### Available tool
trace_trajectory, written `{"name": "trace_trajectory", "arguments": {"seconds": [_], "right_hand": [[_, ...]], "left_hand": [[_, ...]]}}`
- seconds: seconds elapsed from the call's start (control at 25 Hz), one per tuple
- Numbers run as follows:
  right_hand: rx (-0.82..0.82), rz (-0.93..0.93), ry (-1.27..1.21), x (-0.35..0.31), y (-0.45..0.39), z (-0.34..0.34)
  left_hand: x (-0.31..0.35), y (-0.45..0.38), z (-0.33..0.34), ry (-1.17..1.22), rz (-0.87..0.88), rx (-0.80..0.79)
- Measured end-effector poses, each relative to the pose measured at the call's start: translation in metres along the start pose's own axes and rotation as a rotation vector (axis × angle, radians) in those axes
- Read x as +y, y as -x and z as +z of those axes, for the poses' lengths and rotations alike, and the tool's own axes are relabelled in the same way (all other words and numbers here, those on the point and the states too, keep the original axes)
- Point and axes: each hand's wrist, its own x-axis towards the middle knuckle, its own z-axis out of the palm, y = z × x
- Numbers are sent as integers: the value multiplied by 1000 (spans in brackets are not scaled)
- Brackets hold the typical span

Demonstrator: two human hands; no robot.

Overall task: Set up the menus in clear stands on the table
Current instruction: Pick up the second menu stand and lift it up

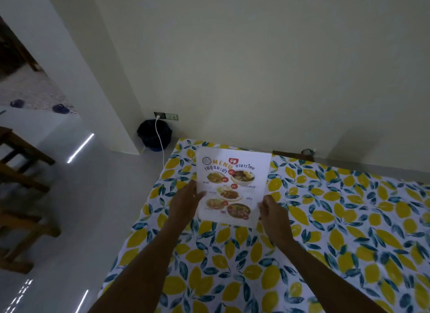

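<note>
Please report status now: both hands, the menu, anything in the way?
Left hand and right hand grip the menu by its sides, above the lemon-print tablecloth. Clear stand: cannot tell. Nothing blocking.

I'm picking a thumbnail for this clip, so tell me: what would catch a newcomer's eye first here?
First the white menu with its food photos, held up at the centre of the view, the left hand on its left edge and the right hand on its right edge. Next the tablecloth, printed with yellow lemons and blue leaves, filling the lower right. Beyond the table's far left corner, a dark bin sits by the wall.
</note>
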Motion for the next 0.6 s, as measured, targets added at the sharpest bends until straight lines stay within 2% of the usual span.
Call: {"name": "trace_trajectory", "arguments": {"seconds": [0.24, 0.44, 0.6], "right_hand": [[58, -39, -42, -57, -55, 13], [122, -10, 20, -103, -123, 45], [189, 21, 74, -131, -172, 71]], "left_hand": [[-32, -88, -29, -112, 64, 89], [-62, -193, -51, 30, 193, 28], [-86, -259, -54, 37, 297, 16]]}}
